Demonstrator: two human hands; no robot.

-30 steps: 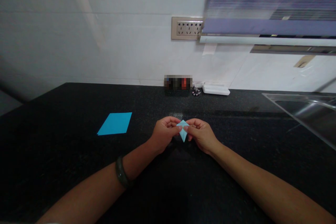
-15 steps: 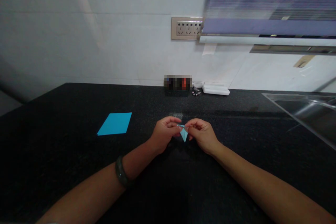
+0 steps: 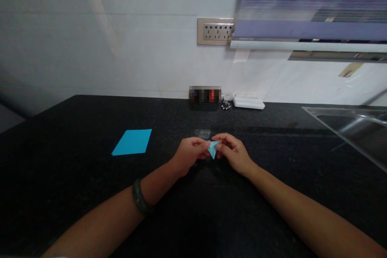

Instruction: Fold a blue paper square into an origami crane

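Note:
A small piece of folded light-blue paper [image 3: 213,150] is held between my two hands, just above the dark counter, with its pointed end toward me. My left hand [image 3: 190,152] pinches its left edge between thumb and fingers. On the other side, my right hand [image 3: 234,152] has its thumb on the paper's right part, its fingers curled behind. My fingers cover parts of the folds. To the left, flat blue square sheets [image 3: 132,142] lie on the counter, apart from both hands.
The black speckled counter [image 3: 90,193] runs back to a tiled wall. Against the wall stand a blurred-out box [image 3: 205,94], a beaded string [image 3: 225,105] and a white flat object [image 3: 248,103]. A metal sink [image 3: 359,129] is at the right, and a purple cloth [image 3: 311,8] hangs above.
The folded paper has turned in my hands and its lower point sits slightly higher. My left fingers have straightened along its left edge; my right fingers have lifted a little.

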